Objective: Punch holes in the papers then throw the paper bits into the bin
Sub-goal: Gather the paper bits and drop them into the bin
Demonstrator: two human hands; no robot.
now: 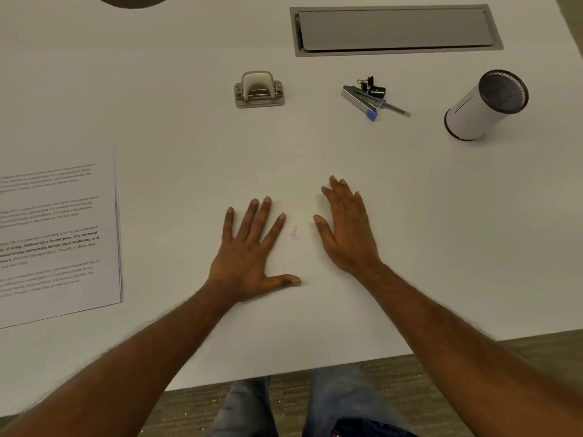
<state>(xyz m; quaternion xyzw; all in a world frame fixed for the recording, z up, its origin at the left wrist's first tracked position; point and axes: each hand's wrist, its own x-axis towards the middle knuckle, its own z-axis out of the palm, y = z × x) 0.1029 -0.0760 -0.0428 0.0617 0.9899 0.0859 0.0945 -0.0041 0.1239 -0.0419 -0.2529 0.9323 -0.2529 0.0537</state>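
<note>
A stack of printed papers point(60, 234) lies at the left edge of the white table point(441, 247). A beige hole punch point(259, 89) stands at the middle back. At the right, a white cylindrical bin point(485, 105) with a black mesh inside lies tipped on its side. My left hand point(249, 250) rests flat on the table with fingers spread, holding nothing. My right hand point(347, 228) lies flat beside it, also with nothing in it. Both hands are well short of the punch and to the right of the papers.
A stapler, binder clips and a pencil point(372, 96) sit in a small pile between the punch and the bin. A grey cable hatch point(394, 29) is set into the table at the back. The table's front edge point(284, 370) runs just below my forearms.
</note>
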